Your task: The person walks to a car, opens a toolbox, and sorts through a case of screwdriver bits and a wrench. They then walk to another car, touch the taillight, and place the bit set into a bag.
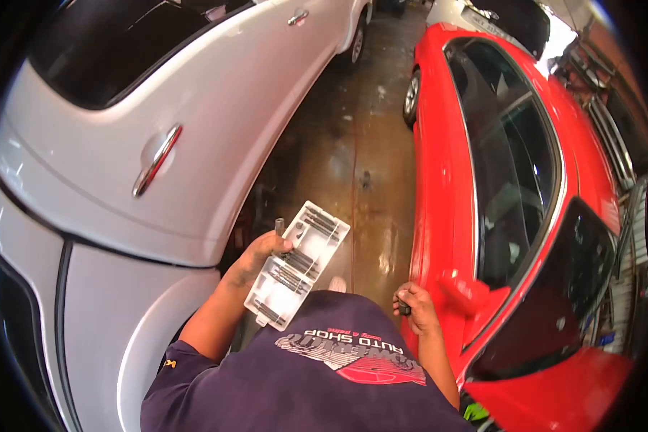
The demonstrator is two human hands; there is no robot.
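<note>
White plastic in the head view: an open case [284, 294] of two compartmented halves is held by the left hand [263, 249], left of centre and just in front of the dark shirt [302, 381]. The hand pinches the case at its left edge, the thumb over the rim. Rows of dark, slender bits [301, 261] lie in both halves. A short metal cylinder [280, 226] projects beside the same hand; whether the fingers grip it cannot be told.

The right hand [420, 308], well apart to the right, is curled, its fingers closed around a small black object [404, 309], mostly hidden. It is near the side mirror [466, 291] of the red car [437, 180].

A pale vehicle [216, 137] with chrome door handles [157, 161] occupies the left. Between the two vehicles extends a brown, glossy floor [324, 137]; at the far right, a white vehicle [450, 13] is partly visible.
</note>
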